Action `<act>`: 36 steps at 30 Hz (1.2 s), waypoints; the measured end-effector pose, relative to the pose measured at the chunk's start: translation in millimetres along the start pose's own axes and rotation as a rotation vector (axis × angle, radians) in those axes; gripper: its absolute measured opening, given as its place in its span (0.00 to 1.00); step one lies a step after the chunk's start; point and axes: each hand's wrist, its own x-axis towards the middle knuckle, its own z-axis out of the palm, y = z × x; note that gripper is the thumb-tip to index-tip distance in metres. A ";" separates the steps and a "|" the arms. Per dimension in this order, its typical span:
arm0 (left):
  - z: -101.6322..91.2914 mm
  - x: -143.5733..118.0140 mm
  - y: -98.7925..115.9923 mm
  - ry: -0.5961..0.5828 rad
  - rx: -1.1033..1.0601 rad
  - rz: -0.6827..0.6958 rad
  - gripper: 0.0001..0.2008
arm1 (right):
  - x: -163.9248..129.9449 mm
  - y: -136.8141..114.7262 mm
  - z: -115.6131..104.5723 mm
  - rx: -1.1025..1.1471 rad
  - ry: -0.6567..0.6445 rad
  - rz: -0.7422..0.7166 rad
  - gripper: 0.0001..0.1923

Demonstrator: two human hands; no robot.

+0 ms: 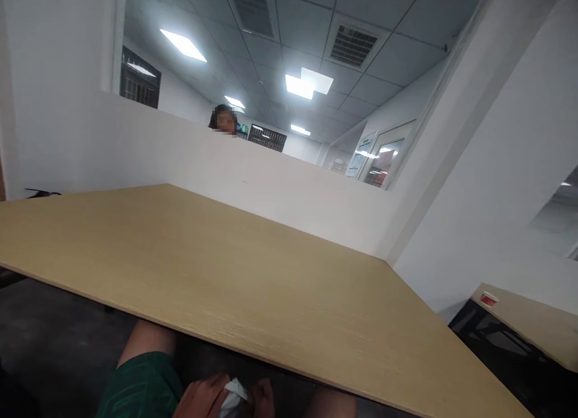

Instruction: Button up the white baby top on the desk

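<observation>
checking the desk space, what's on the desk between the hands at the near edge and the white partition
Nothing. In the head view the desk is bare wood from its near edge to the partition. The hands sit below that edge, around a white wad.

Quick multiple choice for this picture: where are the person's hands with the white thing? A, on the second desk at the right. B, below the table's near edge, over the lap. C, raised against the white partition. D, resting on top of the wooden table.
B: the hands show at the bottom of the view, under the near edge of the wooden table, closed around a crumpled white thing beside the green shorts.
</observation>
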 end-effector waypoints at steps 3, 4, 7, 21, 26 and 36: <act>-24.1 -15.6 21.5 0.071 -0.049 0.024 0.14 | -10.1 -6.0 -45.6 0.002 -0.068 -0.017 0.19; -34.0 -20.8 26.6 0.101 -0.063 0.037 0.14 | -14.8 -7.7 -60.6 0.007 -0.080 -0.042 0.22; -68.6 -35.5 40.2 0.210 -0.059 0.081 0.13 | -28.7 -18.1 -104.8 -0.024 0.006 -0.127 0.26; -215.1 -46.3 133.1 0.177 0.297 0.253 0.10 | -4.5 -184.4 -307.0 -0.030 -0.190 -0.252 0.13; -235.4 -46.3 140.7 0.007 0.095 0.130 0.13 | -1.0 -199.5 -328.9 -0.006 -0.316 -0.385 0.10; -254.3 -40.5 147.3 -0.041 -0.224 0.054 0.17 | -10.7 -196.4 -338.1 -0.120 0.271 -0.383 0.06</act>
